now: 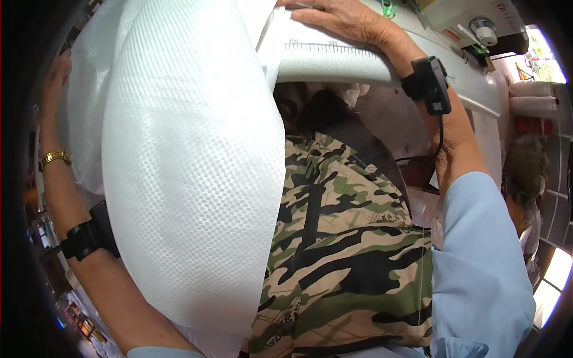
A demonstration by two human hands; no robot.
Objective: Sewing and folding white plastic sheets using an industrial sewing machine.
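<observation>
White woven sheet spread between two hands at a table

Nearest, a camouflage apron covers the person's front from 4 to 6 o'clock, with a light blue sleeve at 4. Beside the apron, the white woven sheet fills the view from 7 o'clock up to 12, bulging and hiding part of the table. A thinner, see-through white layer shows along its edge towards 10. A gold wristband sits at 9 o'clock on the left forearm, with a black strapped device just below; the right forearm carries a similar black box at 2.

Farther out, the left hand is at 10 o'clock by the see-through layer; whether it grips or merely touches cannot be told. The right hand lies palm down near 12 to 1 o'clock, fingers stretched out and clenching nothing, just beyond a ruler scale on the table.

Beyond, between 1 and 2, stands a pale machine housing with a round knob. White rolls lie towards 2 to 3.
</observation>
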